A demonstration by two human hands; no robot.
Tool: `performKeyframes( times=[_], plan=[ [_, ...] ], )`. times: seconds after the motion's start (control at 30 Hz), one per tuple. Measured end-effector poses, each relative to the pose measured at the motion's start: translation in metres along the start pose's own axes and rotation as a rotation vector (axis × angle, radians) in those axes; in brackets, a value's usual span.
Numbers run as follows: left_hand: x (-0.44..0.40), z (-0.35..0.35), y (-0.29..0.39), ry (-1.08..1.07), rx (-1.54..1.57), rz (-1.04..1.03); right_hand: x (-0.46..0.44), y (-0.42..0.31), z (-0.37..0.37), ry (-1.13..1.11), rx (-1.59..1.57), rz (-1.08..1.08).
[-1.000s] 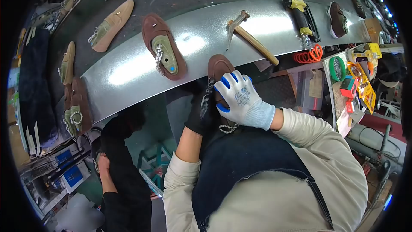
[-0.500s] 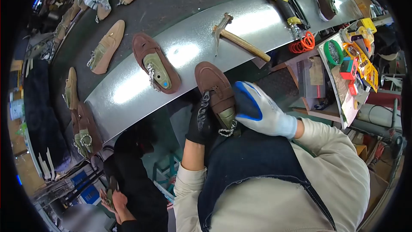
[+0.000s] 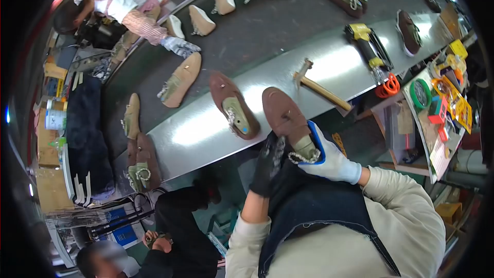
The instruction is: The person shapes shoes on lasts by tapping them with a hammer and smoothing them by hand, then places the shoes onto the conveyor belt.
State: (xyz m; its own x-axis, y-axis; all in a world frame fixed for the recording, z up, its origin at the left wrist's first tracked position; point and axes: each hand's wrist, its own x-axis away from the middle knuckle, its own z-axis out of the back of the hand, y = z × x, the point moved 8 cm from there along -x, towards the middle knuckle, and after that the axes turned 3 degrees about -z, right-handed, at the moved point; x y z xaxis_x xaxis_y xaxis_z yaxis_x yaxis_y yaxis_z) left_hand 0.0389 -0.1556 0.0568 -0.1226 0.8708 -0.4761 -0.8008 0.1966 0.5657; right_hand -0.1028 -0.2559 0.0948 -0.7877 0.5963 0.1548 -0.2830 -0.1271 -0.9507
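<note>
A brown loafer (image 3: 285, 114) with a green insole and a looped chain at its heel is held toe-up at the bench edge. My right hand (image 3: 332, 157), in a white glove with blue palm, is wrapped round the heel's right side. My left hand (image 3: 270, 159), in a black glove, lies at the shoe's left side; its fingers are partly dark and hard to tell apart. Just left, another brown shoe (image 3: 234, 105) rests on the metal strip (image 3: 193, 136). A wooden-handled hammer (image 3: 324, 91) lies beyond my hands.
A yellow and black air tool (image 3: 368, 46) with a red coiled hose (image 3: 388, 86) lies to the right. Beige shoes (image 3: 181, 80) stand on the dark belt. One co-worker (image 3: 149, 23) reaches in at the upper left; another person (image 3: 180, 237) sits lower left. A cluttered side table (image 3: 435, 157) stands right.
My right hand has moved from the shoe's side to round its heel. The shoe is tilted toe-left. The view has turned, and a co-worker's gloved hand now reaches by a beige shoe.
</note>
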Motion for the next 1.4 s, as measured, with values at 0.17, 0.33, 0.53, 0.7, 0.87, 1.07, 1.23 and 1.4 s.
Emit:
performKeyframes(
  times=[0.17,0.33,0.53,0.7,0.87,1.07,1.23,1.4],
  plan=[
    [-0.023,0.102,-0.049,0.469,0.051,0.639,-0.095,-0.015,0.000,0.032,0.051,-0.150],
    [-0.040,0.092,-0.101,0.386,0.089,0.813,-0.157,-0.015,-0.020,-0.042,0.251,-0.151],
    [-0.013,0.073,-0.069,0.281,0.089,0.763,-0.112,-0.021,-0.027,-0.091,0.279,-0.089],
    [0.040,0.041,-0.039,0.279,0.188,0.809,-0.067,0.011,-0.039,-0.129,0.230,-0.053],
    [0.064,0.018,-0.037,0.259,0.288,0.798,-0.054,0.038,-0.054,-0.102,0.239,0.046],
    [0.067,0.022,-0.036,0.281,0.149,0.689,-0.051,0.038,-0.055,-0.057,0.257,0.117],
    [0.083,0.015,-0.044,0.201,0.277,0.773,-0.047,0.037,-0.053,-0.063,0.269,0.092],
    [0.088,0.018,-0.041,0.032,0.557,1.107,-0.051,0.031,-0.045,-0.133,0.131,-0.048]
  ],
)
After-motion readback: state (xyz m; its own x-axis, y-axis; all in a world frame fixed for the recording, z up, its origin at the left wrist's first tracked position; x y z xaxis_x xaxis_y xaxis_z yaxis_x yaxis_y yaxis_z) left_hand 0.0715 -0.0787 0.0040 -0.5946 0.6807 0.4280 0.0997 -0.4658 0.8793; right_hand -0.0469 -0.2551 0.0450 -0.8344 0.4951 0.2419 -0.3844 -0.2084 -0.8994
